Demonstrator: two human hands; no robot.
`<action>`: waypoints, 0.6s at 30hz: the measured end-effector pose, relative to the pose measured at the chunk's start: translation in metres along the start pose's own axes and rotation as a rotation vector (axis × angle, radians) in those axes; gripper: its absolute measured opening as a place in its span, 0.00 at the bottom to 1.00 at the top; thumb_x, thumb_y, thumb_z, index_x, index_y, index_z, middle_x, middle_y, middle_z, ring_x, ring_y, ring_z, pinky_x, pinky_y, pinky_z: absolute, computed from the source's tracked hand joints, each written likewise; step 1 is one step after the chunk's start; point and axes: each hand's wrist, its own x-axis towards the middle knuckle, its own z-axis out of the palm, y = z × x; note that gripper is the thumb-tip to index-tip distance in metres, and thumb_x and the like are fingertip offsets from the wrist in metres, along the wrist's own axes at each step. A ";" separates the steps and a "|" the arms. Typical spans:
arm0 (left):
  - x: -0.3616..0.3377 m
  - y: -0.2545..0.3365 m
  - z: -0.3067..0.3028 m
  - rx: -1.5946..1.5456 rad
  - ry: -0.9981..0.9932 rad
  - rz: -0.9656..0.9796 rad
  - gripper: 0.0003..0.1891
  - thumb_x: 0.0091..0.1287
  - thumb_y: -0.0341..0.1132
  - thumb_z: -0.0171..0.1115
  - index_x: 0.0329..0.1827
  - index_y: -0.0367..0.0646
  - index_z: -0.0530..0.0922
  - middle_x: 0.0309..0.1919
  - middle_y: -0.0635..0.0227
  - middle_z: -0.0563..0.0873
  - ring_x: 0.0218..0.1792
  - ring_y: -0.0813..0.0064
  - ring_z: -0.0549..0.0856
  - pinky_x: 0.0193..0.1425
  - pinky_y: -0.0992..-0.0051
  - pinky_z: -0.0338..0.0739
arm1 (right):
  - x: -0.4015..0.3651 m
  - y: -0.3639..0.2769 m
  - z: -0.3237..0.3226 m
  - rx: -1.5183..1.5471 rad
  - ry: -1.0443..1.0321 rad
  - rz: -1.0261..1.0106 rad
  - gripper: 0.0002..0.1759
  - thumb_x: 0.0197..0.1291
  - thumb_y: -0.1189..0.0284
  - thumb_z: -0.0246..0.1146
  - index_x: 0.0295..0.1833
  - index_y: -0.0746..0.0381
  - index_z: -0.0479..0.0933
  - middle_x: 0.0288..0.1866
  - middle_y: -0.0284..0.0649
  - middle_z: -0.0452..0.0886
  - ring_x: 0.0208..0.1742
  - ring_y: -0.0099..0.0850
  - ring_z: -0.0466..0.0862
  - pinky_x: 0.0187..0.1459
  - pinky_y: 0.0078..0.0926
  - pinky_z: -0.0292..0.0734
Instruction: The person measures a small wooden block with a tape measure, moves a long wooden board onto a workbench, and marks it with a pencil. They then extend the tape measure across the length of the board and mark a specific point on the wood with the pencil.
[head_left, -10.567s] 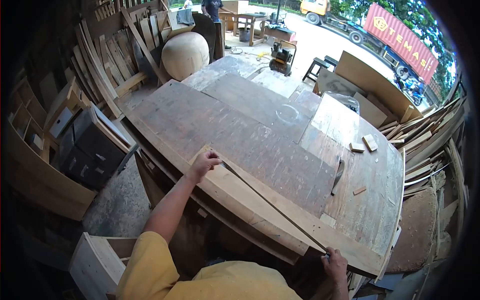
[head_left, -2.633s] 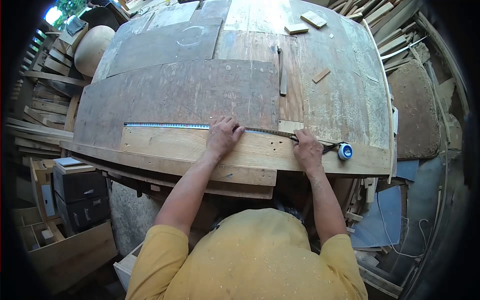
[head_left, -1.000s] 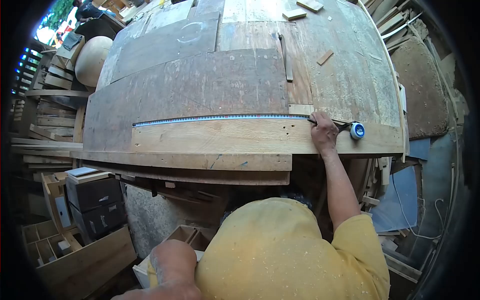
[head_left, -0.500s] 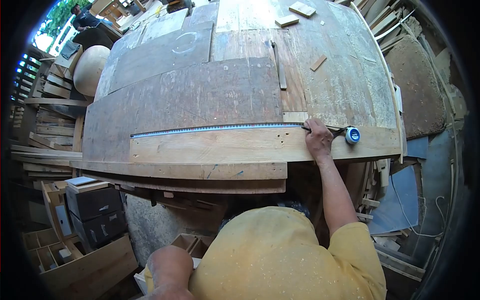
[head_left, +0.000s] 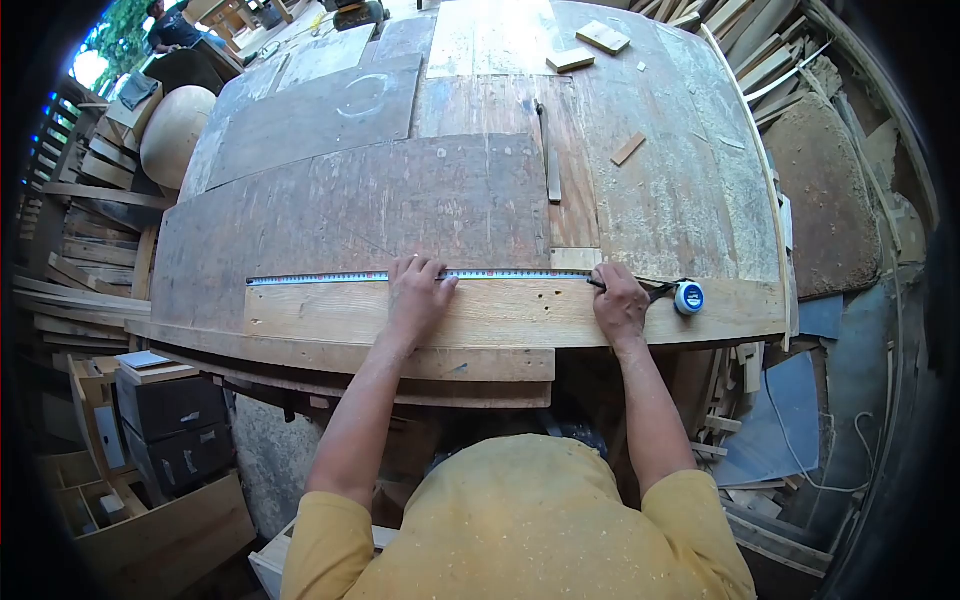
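Note:
A tape measure's blade (head_left: 340, 278) is drawn out along the far edge of a pale wooden board (head_left: 490, 315) on the worktable. My left hand (head_left: 416, 298) is closed over the blade and the board's edge, near the middle of the board. Farther right, my right hand (head_left: 621, 302) rests on the board with curled fingers. A thin dark pencil-like stick (head_left: 597, 285) pokes out of its left side. Just past that hand, the white and blue tape case (head_left: 689, 297) lies on the board, with a black strap beside it.
A dark metal bar (head_left: 550, 155) and small wood offcuts (head_left: 603, 37) lie on the worktable (head_left: 360, 200). Black drawers (head_left: 172, 405) stand at lower left. Scrap wood leans along the right side. Another person (head_left: 175, 28) sits at the far upper left.
My left hand has come up from beside my body onto the tape blade and board. My right hand stays by the tape case. The view has shifted slightly.

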 end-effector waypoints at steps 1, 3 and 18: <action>0.003 -0.001 0.006 -0.038 -0.030 -0.030 0.12 0.63 0.40 0.70 0.44 0.42 0.84 0.43 0.59 0.85 0.52 0.56 0.80 0.63 0.57 0.68 | 0.000 0.001 0.000 0.002 -0.004 0.003 0.02 0.61 0.74 0.64 0.38 0.60 0.79 0.37 0.41 0.82 0.38 0.43 0.85 0.36 0.40 0.79; 0.005 0.001 0.011 -0.054 0.004 -0.040 0.10 0.63 0.40 0.70 0.40 0.43 0.83 0.39 0.64 0.85 0.49 0.58 0.81 0.60 0.58 0.68 | 0.002 0.000 0.001 0.005 -0.008 0.005 0.02 0.61 0.75 0.64 0.38 0.60 0.79 0.37 0.41 0.82 0.38 0.43 0.85 0.36 0.41 0.79; 0.010 0.009 0.009 -0.023 -0.032 -0.083 0.12 0.64 0.44 0.68 0.37 0.45 0.84 0.39 0.66 0.86 0.49 0.64 0.81 0.62 0.60 0.65 | 0.004 -0.002 -0.002 -0.018 -0.024 0.017 0.02 0.61 0.75 0.65 0.39 0.60 0.79 0.37 0.42 0.81 0.38 0.44 0.84 0.36 0.41 0.79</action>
